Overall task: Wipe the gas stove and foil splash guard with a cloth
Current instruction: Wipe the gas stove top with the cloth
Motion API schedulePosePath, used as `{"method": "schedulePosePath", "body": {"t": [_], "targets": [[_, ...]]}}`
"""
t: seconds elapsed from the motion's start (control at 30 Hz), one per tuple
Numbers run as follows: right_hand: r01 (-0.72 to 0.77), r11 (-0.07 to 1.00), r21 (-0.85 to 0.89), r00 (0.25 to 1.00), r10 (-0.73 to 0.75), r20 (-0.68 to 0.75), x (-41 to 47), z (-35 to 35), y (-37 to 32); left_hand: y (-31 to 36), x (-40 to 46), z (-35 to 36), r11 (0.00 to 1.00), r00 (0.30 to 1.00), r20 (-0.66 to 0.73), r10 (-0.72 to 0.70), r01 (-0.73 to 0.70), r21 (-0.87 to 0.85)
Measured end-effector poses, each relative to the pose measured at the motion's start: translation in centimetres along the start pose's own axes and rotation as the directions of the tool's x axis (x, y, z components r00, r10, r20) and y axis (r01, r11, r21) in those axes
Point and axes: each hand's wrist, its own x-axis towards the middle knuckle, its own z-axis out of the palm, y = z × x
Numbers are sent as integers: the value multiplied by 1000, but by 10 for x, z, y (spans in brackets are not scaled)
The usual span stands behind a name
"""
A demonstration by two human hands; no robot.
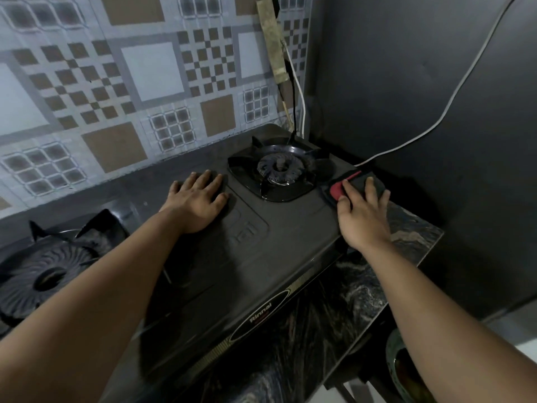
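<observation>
A black two-burner gas stove [261, 257] lies across the counter, its right burner [280, 167] in the middle of the view and its left burner [49, 274] at the lower left. Behind it stands the patterned foil splash guard [116, 91]. My left hand [197, 199] rests flat, fingers spread, on the stove top between the burners. My right hand [363, 210] presses down on a folded dark cloth with a red patch [337, 190] at the stove's right edge.
A dark wall panel [421, 97] closes off the right side, with a white cable [453, 100] running down it to behind the stove. Black and white cords [296, 112] hang in the corner. The marbled counter [406, 237] ends close to the right; a round container [404, 370] sits below.
</observation>
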Motion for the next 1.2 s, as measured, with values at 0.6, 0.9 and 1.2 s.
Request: {"method": "schedulePosePath", "body": {"t": [0.6, 0.9, 1.2], "targets": [[341, 899, -275, 939, -313, 142, -106, 36, -90, 5, -41, -35, 995, 994, 108, 10, 0, -99], [435, 853, -289, 898, -385, 215, -121, 38, -96, -54, -169, -60, 955, 989, -133, -58, 16, -296], [479, 828, -292, 873, -414, 259, -129, 39, -103, -139, -293, -36, 862, 923, -79, -376, 318, -394]]}}
